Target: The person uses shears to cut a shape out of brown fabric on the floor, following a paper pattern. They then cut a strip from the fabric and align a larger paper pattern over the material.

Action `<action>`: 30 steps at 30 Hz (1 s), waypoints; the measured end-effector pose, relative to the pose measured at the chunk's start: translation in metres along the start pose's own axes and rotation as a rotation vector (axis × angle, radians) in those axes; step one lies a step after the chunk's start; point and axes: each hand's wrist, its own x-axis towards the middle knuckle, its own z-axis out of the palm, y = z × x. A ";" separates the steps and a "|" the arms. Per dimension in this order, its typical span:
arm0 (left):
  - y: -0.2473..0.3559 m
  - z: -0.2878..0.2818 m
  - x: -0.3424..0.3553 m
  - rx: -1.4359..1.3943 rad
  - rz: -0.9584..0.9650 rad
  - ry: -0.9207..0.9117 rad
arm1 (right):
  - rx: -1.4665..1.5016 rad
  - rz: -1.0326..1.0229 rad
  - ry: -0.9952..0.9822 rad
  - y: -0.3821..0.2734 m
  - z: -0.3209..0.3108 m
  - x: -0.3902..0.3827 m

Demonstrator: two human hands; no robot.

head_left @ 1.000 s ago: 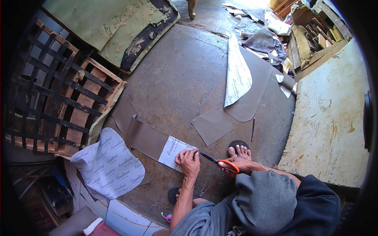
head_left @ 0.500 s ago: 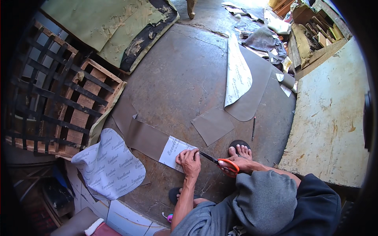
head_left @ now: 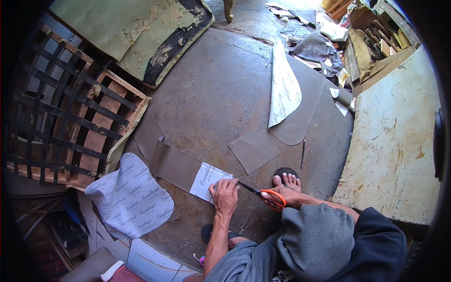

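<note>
Pressing flat with fingers spread, the person's left hand (head_left: 225, 195) is pinning down the folded-back white end of a brown strip of sheet material (head_left: 188, 170) lying on the round brown floor mat (head_left: 221, 89). The right hand (head_left: 284, 197) is closing round the orange handles of scissors (head_left: 263, 193), their blades pointing at the strip's edge just beside the left hand. A bare foot (head_left: 287, 180) is resting near the right hand.
</note>
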 end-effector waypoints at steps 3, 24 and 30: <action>-0.001 -0.010 0.007 -0.012 0.014 -0.027 | -0.007 0.002 -0.096 0.000 -0.004 0.000; 0.005 0.014 -0.010 0.111 -0.011 0.150 | 0.083 0.077 -0.300 -0.039 -0.041 -0.030; 0.004 0.021 -0.004 0.057 -0.037 0.186 | 0.281 0.022 -0.223 -0.045 -0.052 -0.048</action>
